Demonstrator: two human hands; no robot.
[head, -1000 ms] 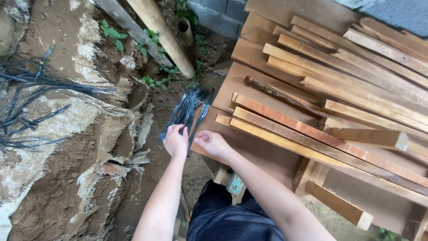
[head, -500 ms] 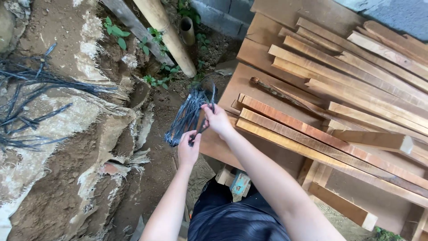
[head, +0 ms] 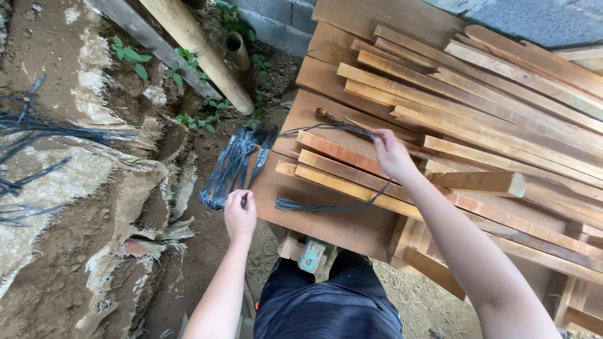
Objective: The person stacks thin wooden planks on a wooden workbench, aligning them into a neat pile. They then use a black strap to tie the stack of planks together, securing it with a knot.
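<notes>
A bundle of black plastic strips (head: 233, 164) hangs over the left edge of a brown wooden board (head: 326, 216). My left hand (head: 239, 215) pinches the bundle's lower end at that edge. My right hand (head: 391, 152) is raised over the stacked wooden slats (head: 477, 119) and holds one long black strip (head: 330, 204), which curves from the hand down across the board and also loops back toward the bundle.
Bare earth with torn sacking (head: 81, 207) fills the left side, with more black strips (head: 31, 135) lying on it. Two wooden poles (head: 195, 50) lean at the top, near a grey block wall (head: 282, 22). My dark trousers (head: 326, 307) show at the bottom.
My right hand has moved right and up, away from the bundle, drawing one black strip out across the board. My left hand has stayed at the bundle's lower end.
</notes>
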